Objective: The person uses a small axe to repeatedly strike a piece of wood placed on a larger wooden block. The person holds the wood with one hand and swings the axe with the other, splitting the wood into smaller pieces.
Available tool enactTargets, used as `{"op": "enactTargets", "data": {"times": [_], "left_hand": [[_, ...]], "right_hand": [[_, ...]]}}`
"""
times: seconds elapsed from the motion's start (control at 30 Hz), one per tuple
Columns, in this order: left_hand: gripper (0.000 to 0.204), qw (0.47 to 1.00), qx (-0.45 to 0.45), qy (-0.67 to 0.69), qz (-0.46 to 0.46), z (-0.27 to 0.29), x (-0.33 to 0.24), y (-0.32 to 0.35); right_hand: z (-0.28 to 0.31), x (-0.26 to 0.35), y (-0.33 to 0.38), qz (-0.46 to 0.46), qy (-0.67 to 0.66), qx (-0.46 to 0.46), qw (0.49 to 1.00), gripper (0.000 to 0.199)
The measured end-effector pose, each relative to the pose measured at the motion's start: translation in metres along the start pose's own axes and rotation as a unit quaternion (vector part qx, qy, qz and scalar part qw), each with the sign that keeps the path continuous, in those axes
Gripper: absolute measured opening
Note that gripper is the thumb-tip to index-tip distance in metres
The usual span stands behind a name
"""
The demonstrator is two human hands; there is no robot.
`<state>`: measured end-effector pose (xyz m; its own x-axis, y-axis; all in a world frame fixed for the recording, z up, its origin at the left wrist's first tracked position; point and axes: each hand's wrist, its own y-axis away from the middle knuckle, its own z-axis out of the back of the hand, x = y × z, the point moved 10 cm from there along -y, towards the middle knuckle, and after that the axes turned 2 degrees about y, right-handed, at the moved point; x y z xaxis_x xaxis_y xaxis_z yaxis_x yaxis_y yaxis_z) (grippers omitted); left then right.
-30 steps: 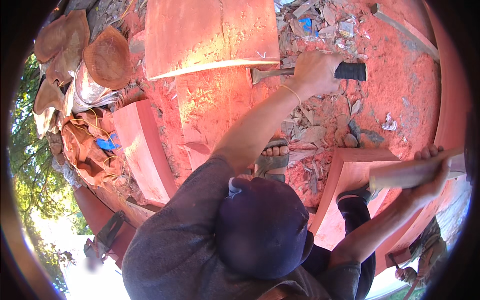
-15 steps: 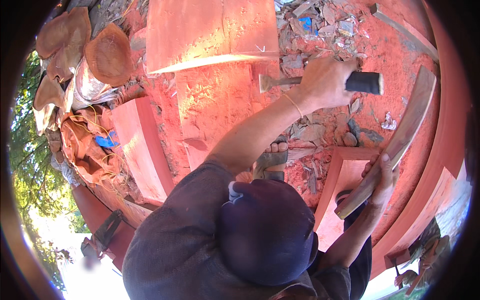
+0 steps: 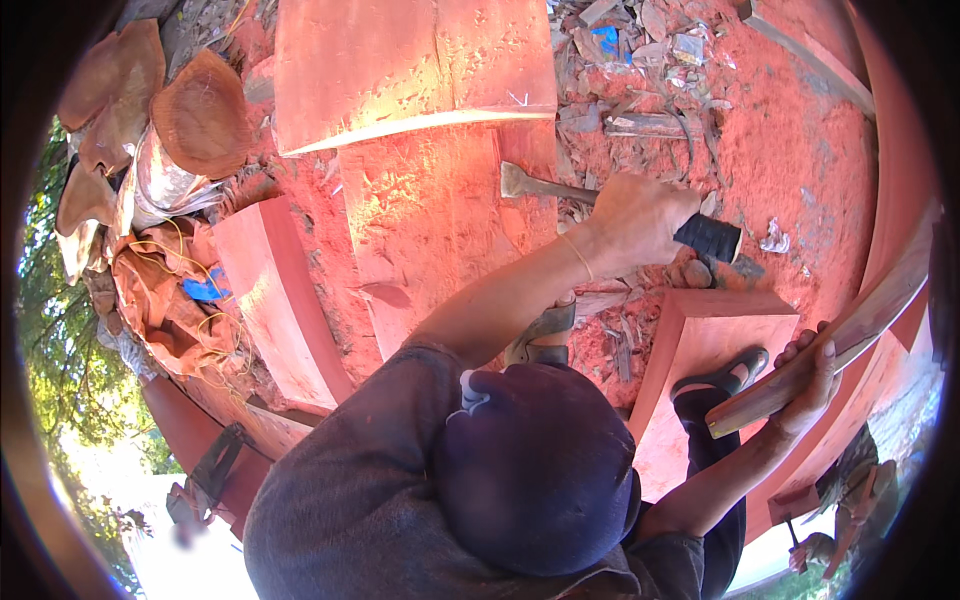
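My left hand (image 3: 645, 222) is closed around a chisel (image 3: 708, 237) with a black-wrapped handle. Its flared metal blade points left, above the rough reddish wood surface (image 3: 425, 205). I cannot tell whether the blade touches it. Off to the right, my right hand (image 3: 812, 390) grips a long, slightly curved wooden piece (image 3: 860, 335), tilted up toward the right rim. Beyond the chisel's blade lies a large plank (image 3: 400, 60) with gouge marks across its top and a pale, curved near edge.
Red sawdust (image 3: 800, 160) and wood chips (image 3: 640, 110) cover the ground. A long beam (image 3: 275, 290) lies at left, near an orange-brown sheet (image 3: 160, 300) and cut log ends (image 3: 205, 115). A sandalled foot (image 3: 730, 375) rests on a wooden block (image 3: 735, 310) at right.
My left hand has moved slightly right and nearer, and the chisel's handle now tilts downward. My right hand has carried the wooden piece right and nearer, uncovering the sandalled foot.
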<state>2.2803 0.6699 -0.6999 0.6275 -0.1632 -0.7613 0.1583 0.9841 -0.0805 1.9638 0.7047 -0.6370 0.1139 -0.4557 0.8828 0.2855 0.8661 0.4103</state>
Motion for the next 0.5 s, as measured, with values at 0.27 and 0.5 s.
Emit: {"op": "enactTargets", "data": {"times": [0.27,0.5], "left_hand": [[0.026,0.999,0.021,0.020,0.015,-0.005,0.011,-0.006],[0.029,0.996,0.070,-0.039,0.037,-0.015,0.026,-0.007]], "right_hand": [[-0.030,0.003,0.014,0.025,-0.155,0.023,0.987,0.049],[-0.073,-0.063,0.046,-0.105,0.114,0.104,0.982,0.036]]}}
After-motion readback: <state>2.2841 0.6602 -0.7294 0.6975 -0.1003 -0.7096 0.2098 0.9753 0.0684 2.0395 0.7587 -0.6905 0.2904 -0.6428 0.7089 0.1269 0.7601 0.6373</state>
